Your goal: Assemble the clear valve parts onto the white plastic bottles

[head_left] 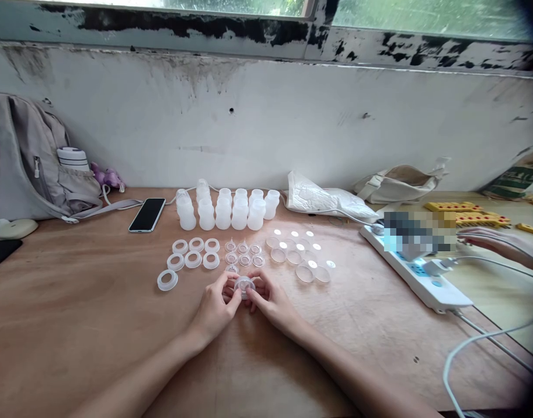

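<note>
Between the fingertips of both hands is a translucent round screw ring [244,283], with a clear part apparently inside its opening. My left hand [219,305] grips its left side and my right hand [273,302] its right; some fingers are hidden behind it. Just beyond lies a clear nipple-like piece [232,269], partly covered by my left hand. Several more clear nipple-like pieces [244,259] form rows past it. To the left lie several translucent rings [193,259]. On the right are several clear round domed caps [294,256] and small white discs [312,264].
Several frosted small bottles [223,215] stand in rows at the back. A phone [147,215] and a grey backpack [18,157] are on the left. On the right are a white plastic bag [312,194], a power strip [417,270] with cables, and another person's hand [497,241].
</note>
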### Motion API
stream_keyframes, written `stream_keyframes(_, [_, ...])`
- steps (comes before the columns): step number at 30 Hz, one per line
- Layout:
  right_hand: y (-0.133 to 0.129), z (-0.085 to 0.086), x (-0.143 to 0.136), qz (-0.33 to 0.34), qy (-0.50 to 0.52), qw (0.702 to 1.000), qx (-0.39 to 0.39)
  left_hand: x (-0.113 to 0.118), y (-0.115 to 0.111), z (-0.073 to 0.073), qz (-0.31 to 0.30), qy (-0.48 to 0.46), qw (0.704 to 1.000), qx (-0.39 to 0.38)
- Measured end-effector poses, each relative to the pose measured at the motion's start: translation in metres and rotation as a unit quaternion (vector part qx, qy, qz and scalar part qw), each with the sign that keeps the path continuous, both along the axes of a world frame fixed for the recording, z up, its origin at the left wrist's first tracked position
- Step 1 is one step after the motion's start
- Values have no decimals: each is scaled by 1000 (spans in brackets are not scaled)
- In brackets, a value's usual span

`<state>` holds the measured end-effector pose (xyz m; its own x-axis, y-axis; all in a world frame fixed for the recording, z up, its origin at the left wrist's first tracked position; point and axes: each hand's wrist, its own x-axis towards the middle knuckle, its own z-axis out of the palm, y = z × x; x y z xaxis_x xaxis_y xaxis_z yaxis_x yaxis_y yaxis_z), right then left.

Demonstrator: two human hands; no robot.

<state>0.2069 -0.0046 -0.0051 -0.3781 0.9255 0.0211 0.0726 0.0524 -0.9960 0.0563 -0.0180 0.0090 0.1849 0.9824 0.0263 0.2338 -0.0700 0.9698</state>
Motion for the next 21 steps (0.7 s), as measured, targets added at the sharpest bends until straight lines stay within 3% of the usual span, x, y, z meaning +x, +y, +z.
stream_keyframes(21, [2, -5, -2, -6, 6, 1000, 5, 0, 1, -4, 8, 28, 1000, 4])
